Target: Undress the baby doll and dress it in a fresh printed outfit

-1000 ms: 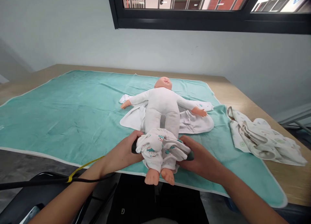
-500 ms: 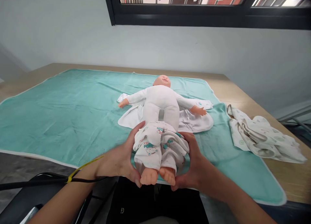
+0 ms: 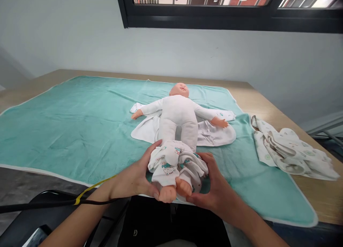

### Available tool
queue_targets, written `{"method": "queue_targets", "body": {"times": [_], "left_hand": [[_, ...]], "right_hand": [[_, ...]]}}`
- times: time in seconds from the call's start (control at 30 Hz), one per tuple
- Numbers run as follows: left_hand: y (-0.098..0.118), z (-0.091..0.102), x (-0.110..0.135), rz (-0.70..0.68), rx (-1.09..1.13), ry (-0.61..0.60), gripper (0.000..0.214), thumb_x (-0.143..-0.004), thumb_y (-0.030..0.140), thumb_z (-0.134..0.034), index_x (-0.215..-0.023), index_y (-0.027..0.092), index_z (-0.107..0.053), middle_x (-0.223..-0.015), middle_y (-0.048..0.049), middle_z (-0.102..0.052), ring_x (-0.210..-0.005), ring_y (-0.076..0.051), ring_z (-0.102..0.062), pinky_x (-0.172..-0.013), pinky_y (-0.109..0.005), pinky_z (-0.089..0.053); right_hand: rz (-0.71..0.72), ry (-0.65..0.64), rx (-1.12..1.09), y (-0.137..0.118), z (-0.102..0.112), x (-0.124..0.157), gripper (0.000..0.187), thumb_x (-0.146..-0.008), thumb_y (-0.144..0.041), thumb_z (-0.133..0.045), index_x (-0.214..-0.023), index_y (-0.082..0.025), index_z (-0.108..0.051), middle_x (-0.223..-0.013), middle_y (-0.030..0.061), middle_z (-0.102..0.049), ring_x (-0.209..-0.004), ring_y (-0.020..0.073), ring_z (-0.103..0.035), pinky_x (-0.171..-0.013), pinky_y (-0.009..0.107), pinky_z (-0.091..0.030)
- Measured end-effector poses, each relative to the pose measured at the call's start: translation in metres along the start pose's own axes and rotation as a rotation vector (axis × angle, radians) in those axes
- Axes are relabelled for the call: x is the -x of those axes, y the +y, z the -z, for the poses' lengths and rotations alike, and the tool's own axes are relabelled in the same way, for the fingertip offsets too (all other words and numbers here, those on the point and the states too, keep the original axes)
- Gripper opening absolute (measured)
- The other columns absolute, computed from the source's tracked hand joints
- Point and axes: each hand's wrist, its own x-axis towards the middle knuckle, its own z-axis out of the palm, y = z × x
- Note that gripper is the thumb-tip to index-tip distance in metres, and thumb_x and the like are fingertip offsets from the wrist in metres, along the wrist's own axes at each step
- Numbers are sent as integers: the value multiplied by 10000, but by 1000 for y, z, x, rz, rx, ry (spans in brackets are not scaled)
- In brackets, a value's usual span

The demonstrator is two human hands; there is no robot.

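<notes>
A baby doll (image 3: 177, 113) in a white body suit lies on its back on a teal towel (image 3: 80, 125), head away from me, arms spread. White printed trousers (image 3: 175, 163) are bunched around its lower legs, with both bare feet (image 3: 175, 190) sticking out. My left hand (image 3: 134, 177) grips the trousers and the doll's leg from the left. On the other side my right hand (image 3: 211, 184) cups the trousers and the other leg. An open white garment (image 3: 214, 132) lies spread under the doll.
The towel covers most of a wooden table (image 3: 268, 111). A crumpled printed cloth (image 3: 286, 150) lies on the table's right side. A dark cable with a yellow band (image 3: 80, 198) runs across my left forearm. A black chair edge (image 3: 48, 211) sits below the table's near edge.
My hands have slid from the trousers' waist down to the doll's ankles and feet. The doll's feet have come closer together and the trousers sit slightly more bunched.
</notes>
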Motion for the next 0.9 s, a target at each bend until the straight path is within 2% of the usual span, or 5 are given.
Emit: {"method": "queue_targets", "body": {"times": [0.13,0.33,0.47,0.57,0.9], "left_hand": [[4,-2,-4,42,233,-28,990,-711,425,-812,-1487,315,-207,-1487,-117,-422,-1292,-295,-511,-1031,-432,-464],[-7,-10,-8,24,300,19,1016,-669,276,-856,-1457,326,-217,-1481,-94,-414,-1269,-288,-513,-1012,-422,-469],[-5,-15,-11,31,340,35,1023,-685,241,-849,-1477,314,-206,-1481,-102,-419,-1273,-283,-510,-1024,-407,-457],[2,-18,-15,72,297,81,1030,-659,224,-862,-1483,301,-247,-1465,-105,-448,-1249,-279,-529,-993,-379,-479],[5,-15,-19,178,173,170,665,-654,246,-832,-1272,230,-586,-1258,-56,-630,-1133,-267,-582,-977,-363,-469]], "right_hand": [[-41,-80,-98,13,2,1,977,-627,-483,-861,-1402,-330,-286,-1430,93,-346,-1297,302,-442,-1068,432,-432],[-68,-100,-293,10,2,-2,1061,-555,-437,-915,-1394,-331,-274,-1425,94,-378,-1274,299,-476,-1068,425,-421],[-208,-72,-532,4,-4,-7,802,-719,-443,-809,-1324,-286,-305,-1122,56,-584,-952,224,-606,-842,367,-522],[-244,66,-436,5,-10,-11,654,-730,-394,-797,-1226,-264,-390,-968,17,-587,-829,191,-578,-719,309,-514],[-52,279,-130,4,-14,-17,252,-797,-300,-703,-1011,-239,-585,-1064,12,-553,-901,167,-577,-813,269,-482]]}}
